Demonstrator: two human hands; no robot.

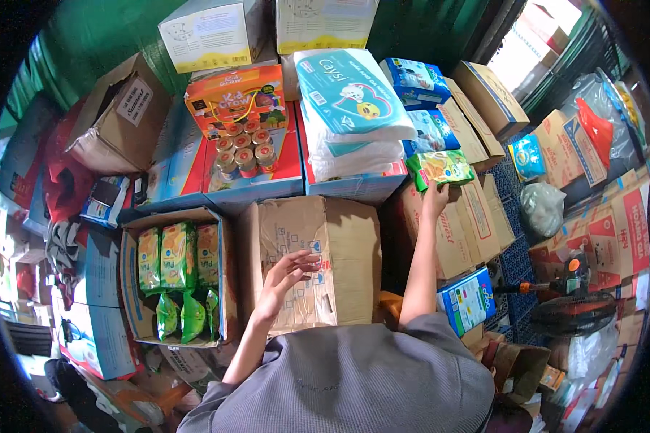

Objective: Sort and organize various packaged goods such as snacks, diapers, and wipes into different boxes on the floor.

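Note:
My right hand (437, 199) reaches out to the right and grips the near edge of a green and yellow food packet (442, 168), which lies by the blue packs beyond the cartons. Over the closed cardboard carton (352, 260) in front of me hovers my left hand (286, 279), fingers apart and holding nothing. To its left stands an open cardboard box (226, 270) with several similar green packets (179, 254) inside, some upright and some showing their green ends.
Beyond the carton are an orange gift box (235, 97), several small jars (244, 154) and stacked white and teal packs (352, 103). At right lie printed cartons (466, 227), a blue pack (467, 300) and a black fan (573, 314). An open carton (122, 116) sits at back left.

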